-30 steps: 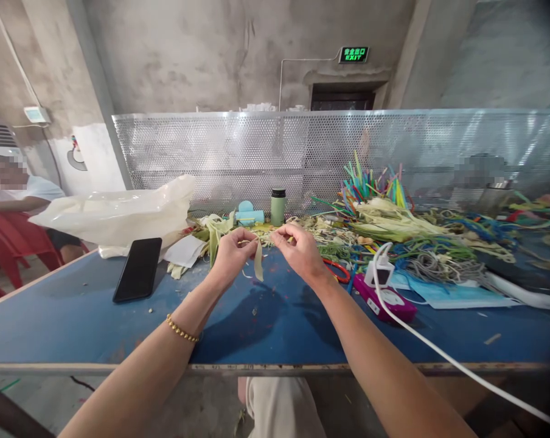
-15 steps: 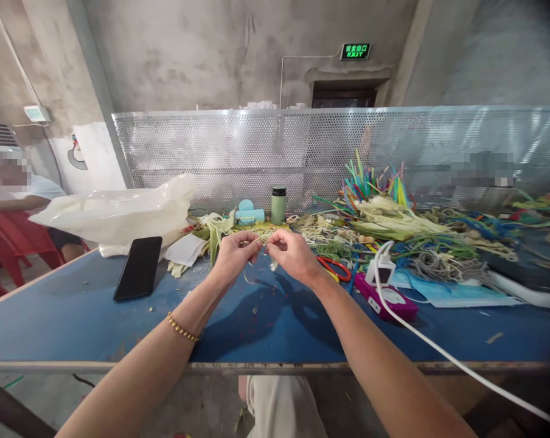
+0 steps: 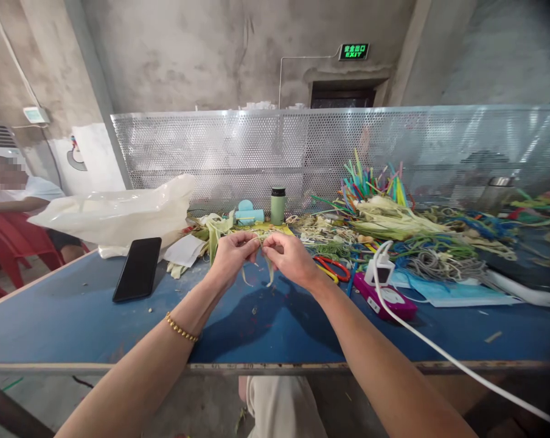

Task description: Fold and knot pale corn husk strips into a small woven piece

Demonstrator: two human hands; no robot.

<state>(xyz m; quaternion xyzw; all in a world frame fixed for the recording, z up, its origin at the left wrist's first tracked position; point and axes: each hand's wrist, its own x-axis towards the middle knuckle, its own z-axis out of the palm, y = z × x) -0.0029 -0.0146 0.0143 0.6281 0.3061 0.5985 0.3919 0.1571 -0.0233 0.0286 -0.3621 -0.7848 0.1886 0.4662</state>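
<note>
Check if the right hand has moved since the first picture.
Yes, left: the right hand had its fingertips in line with the green bottle; now they're left of it.

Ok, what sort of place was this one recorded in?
Probably a small workshop: bare concrete walls, a lit exit sign above a dark doorway, and a blue worktable heaped with pale husk-like strips and coiled cords.

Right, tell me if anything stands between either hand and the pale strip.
Nothing visible does. The left hand and right hand appear to pinch the pale strip at their fingertips, though the fingers hide the exact grip. The green bottle stands beyond them, and the phone lies off to the left.
</note>
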